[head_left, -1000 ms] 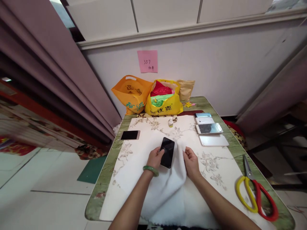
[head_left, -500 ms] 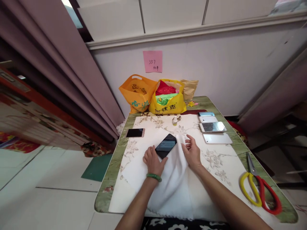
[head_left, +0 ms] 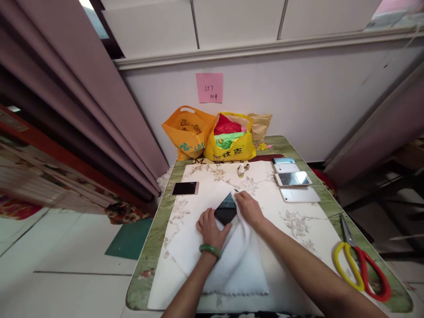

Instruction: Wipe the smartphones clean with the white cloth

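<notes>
A dark phone (head_left: 225,210) lies slanted on a white cloth (head_left: 243,269) at the middle of the table. My left hand (head_left: 212,229), with a green bangle at the wrist, rests at the phone's lower left edge, its fingers and thumb spread apart. My right hand (head_left: 249,208) is closed on a fold of the cloth, which covers the phone's right side. A small bottle (head_left: 241,171) stands behind the phone.
Another phone (head_left: 185,188) lies at the left. Several phones (head_left: 294,178) line the right side, with scissors (head_left: 361,260) near the right front edge. An orange bag (head_left: 188,132) and a yellow bag (head_left: 232,150) stand at the back.
My right hand has moved left and closed on the cloth, bringing the fold over the phone's right side. My left hand has stayed at the phone's lower left edge.
</notes>
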`<state>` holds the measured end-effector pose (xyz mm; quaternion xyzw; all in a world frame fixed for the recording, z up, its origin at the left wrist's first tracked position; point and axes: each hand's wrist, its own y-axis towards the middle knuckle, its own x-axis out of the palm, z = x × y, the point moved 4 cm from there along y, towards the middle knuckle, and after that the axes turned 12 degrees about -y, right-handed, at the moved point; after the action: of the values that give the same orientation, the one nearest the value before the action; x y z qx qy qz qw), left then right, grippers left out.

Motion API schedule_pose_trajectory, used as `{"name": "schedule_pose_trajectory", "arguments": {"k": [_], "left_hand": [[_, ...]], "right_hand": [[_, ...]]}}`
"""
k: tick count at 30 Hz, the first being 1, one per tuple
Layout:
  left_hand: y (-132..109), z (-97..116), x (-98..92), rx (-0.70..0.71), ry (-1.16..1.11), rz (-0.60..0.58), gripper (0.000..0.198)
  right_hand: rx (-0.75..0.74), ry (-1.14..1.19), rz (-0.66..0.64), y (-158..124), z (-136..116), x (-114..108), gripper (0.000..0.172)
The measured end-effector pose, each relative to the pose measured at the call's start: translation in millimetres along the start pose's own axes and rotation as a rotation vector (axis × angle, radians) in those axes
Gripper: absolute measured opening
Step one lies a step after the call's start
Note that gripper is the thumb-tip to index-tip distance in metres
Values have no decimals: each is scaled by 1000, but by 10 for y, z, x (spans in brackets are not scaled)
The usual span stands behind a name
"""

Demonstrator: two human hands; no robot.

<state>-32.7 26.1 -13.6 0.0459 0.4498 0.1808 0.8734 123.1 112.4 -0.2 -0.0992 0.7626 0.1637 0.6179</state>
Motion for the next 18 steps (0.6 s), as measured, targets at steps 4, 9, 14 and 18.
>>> {"name": "schedule_pose_trajectory", "arguments": {"k": [4,9,14,18], "left_hand": [[10,3,-21,34,-38,0,62],[6,-8,-22,52,-53,-2,59],[4,11,-27,55,-53,-6,60],[11,-4,-22,43,-61,-16,62]], "right_hand": [[92,-11,24,-20,-48,-9,28],[-346,149,-18,-165,-387,63,24],[129,-3,34,24,-68,-3,27],[-205,41,-16,-52,-302,14,21]]}}
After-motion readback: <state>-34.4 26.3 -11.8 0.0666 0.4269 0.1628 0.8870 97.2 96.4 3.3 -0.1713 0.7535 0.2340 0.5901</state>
